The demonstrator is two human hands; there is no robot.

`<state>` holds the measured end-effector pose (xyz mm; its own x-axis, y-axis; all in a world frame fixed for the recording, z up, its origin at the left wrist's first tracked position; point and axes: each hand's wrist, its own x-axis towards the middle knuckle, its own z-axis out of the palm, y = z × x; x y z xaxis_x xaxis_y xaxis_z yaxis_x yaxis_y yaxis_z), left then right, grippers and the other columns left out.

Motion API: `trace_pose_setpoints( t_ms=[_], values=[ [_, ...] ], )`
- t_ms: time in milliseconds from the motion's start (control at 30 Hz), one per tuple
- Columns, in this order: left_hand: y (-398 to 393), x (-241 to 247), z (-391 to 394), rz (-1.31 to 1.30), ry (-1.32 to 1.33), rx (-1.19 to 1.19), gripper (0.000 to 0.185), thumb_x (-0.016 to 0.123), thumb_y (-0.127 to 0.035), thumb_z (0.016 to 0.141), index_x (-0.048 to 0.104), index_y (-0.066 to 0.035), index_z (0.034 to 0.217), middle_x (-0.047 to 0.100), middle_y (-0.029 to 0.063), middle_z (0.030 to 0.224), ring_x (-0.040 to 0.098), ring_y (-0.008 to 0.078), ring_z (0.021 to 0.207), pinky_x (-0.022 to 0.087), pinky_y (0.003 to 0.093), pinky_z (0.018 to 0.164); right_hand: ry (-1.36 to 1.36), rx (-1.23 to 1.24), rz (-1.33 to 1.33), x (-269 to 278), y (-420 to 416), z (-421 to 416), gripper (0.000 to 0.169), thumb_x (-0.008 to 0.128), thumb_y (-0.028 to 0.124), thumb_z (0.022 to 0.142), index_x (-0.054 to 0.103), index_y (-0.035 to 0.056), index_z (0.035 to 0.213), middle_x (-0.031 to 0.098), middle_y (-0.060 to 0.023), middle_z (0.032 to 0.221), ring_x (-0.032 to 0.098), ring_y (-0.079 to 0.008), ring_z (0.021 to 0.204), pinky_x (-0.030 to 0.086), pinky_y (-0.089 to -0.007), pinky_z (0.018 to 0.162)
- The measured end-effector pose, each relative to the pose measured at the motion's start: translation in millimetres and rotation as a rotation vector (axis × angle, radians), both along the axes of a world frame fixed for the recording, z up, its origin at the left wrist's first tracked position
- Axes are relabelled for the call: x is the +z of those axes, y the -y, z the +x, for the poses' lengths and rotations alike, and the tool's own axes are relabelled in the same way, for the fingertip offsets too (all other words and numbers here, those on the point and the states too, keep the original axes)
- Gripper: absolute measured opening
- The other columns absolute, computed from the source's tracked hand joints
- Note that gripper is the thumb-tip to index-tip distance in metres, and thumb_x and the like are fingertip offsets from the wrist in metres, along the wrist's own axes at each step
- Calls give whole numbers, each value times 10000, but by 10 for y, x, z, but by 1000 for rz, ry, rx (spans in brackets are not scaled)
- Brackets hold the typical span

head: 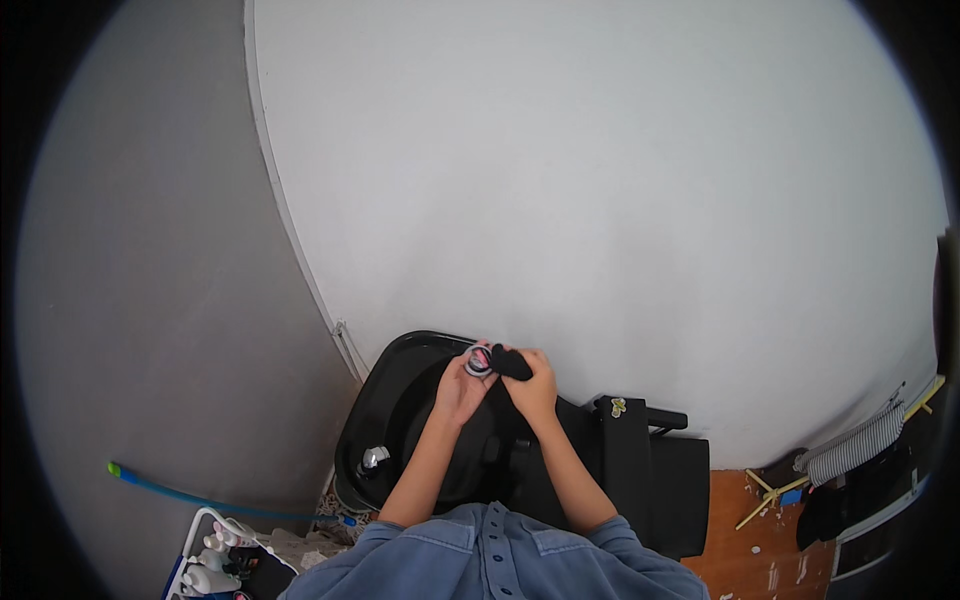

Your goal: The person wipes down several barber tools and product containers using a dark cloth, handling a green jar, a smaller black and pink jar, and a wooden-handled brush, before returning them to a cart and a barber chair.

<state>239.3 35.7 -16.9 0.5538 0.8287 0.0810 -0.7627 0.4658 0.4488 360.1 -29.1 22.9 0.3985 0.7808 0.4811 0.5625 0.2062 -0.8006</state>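
My left hand (463,390) holds a small round container (478,361) with a pale rim and pink and dark markings on the face turned upward. Bunched in my right hand (536,390) is a black cloth (511,363), close against the container's right side. Whether the cloth touches the rim cannot be told. Both hands are above the far part of a black salon shampoo basin (405,405). A chrome tap fitting (375,457) stands at the basin's left side, and my forearms hide part of the bowl.
A black reclining chair (675,487) adjoins the basin on the right. At lower left, a white-framed cart (196,525) carries several bottles (210,579), and a blue mop handle (217,504) slants past it. A yellow stand (772,495) and striped cloth (859,444) are at right. A white wall (585,187) rises behind.
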Motion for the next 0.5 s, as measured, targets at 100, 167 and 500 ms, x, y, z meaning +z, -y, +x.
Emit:
trace_pose_setpoints(
  t_ms=[100, 167, 500],
  values=[
    [89, 36, 27, -79, 124, -122, 454, 409, -332, 919, 446, 16, 1208, 535, 133, 1201, 483, 266, 1172, 385, 423, 999, 174, -47, -39, 250, 1, -72, 402, 701, 69, 606, 678, 137, 1002, 590, -50, 940, 604, -259, 859, 473, -356, 726],
    [151, 68, 59, -64, -6, -53, 521, 353, -406, 919, 454, 9, 1216, 539, 128, 1192, 476, 251, 1178, 376, 414, 1004, 413, -34, -59, 294, 22, -139, 403, 715, 104, 594, 681, 162, 991, 579, -29, 937, 597, -244, 850, 464, -360, 682],
    [90, -138, -11, -64, 177, -79, 375, 432, -199, 929, 441, 40, 1219, 514, 155, 1205, 505, 255, 1129, 398, 402, 1002, 369, 23, -111, 171, 75, 57, 370, 661, 79, 619, 682, 189, 972, 591, -10, 951, 611, -251, 864, 489, -344, 703]
  ],
)
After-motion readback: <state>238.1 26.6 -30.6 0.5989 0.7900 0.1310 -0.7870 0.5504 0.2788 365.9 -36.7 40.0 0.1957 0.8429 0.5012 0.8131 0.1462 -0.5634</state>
